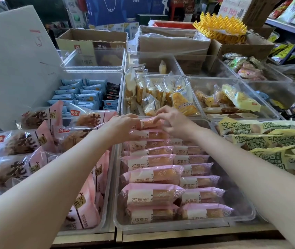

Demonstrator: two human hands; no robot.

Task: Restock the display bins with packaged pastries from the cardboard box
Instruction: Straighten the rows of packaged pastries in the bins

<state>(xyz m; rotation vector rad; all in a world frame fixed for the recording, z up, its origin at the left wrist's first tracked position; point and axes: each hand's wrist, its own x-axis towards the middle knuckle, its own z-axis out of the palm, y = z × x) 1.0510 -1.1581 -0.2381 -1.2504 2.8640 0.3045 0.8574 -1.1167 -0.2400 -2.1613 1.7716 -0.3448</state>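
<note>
In the near clear bin (241, 219), pink-wrapped pastries (152, 174) are laid in two columns, each with its long axis running left to right. At the far end of the left column, one pink packet (149, 123) is grasped at its left end by the left hand (123, 125) and at its right end by the right hand (174, 121), so neither hand is markedly nearer. The packet is held crosswise, just above the row's last place, and it is judged only to need lowering; cardboard boxes (91, 42) stand well beyond.
</note>
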